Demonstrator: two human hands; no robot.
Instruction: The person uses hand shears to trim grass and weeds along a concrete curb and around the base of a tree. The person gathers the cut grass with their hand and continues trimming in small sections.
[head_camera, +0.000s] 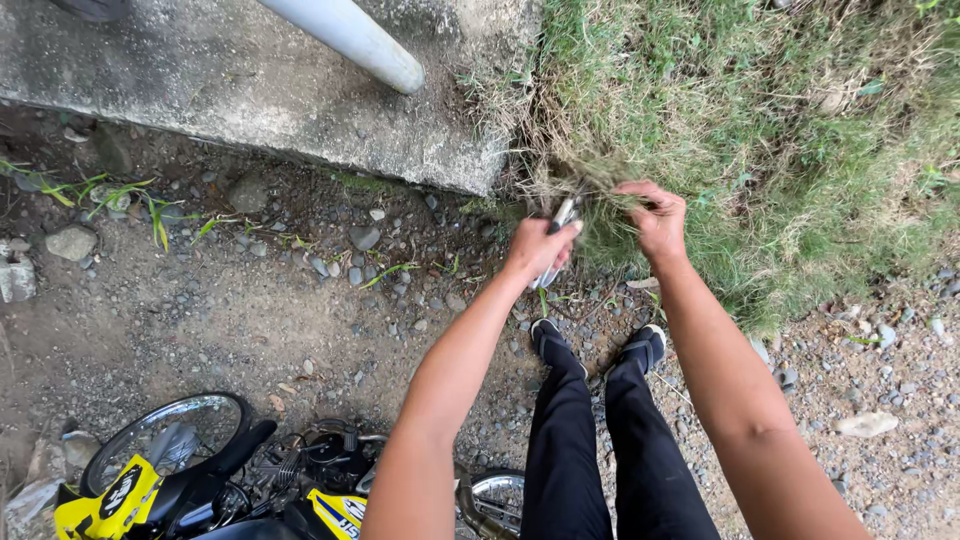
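Head view: left hand (538, 248) clenched round silver metal shears (560, 228), blades into dry grass tuft (600, 205); right hand (658, 218) pinches tuft taut for cutting.

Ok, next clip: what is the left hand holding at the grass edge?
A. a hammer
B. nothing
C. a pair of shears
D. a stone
C: the left hand is closed on a pair of shears with pale handles, its metal tip pointing into the grass that the right hand is gripping.
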